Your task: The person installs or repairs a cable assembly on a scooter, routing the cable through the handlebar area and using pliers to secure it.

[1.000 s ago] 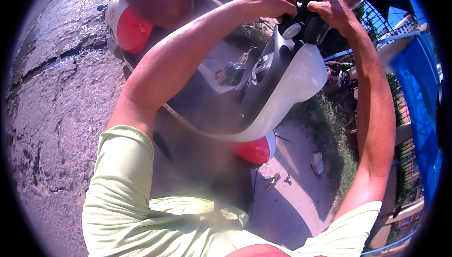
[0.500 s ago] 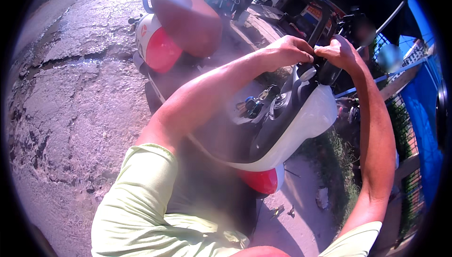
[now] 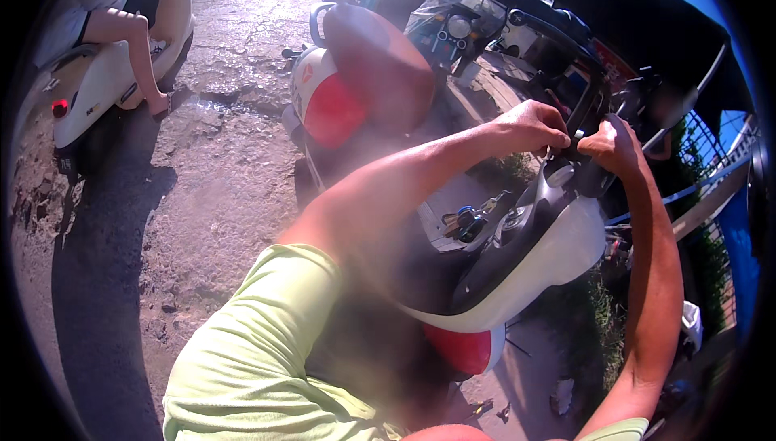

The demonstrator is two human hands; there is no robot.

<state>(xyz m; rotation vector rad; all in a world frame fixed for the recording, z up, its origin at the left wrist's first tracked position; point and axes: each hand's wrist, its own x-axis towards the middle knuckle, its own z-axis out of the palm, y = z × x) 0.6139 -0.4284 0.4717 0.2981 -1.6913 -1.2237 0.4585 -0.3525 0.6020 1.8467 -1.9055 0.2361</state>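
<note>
A white and red scooter [image 3: 558,239] stands in front of me, with a brown seat [image 3: 380,65] toward the far left. Both my arms reach out to its black upper part. My left hand [image 3: 529,127] has its fingers pinched together there; whatever lies between them is too small to make out. Close by on the right, my right hand [image 3: 616,146] is closed with its thumb toward the left one, and its grip is hidden. Below my hands a bunch of tools or keys [image 3: 465,223] rests on the scooter's body.
On the left a person [image 3: 121,33] sits on a cream scooter [image 3: 105,93] on the cracked road. Parked motorcycles [image 3: 453,33] stand at the back. A dark canopy [image 3: 638,21] and a blue sheet [image 3: 731,255] are on the right. Small tools [image 3: 482,407] lie on the ground.
The view has swung left, so the scooter sits farther right and lower. A person on a cream scooter has come into view. My hands have drawn slightly apart.
</note>
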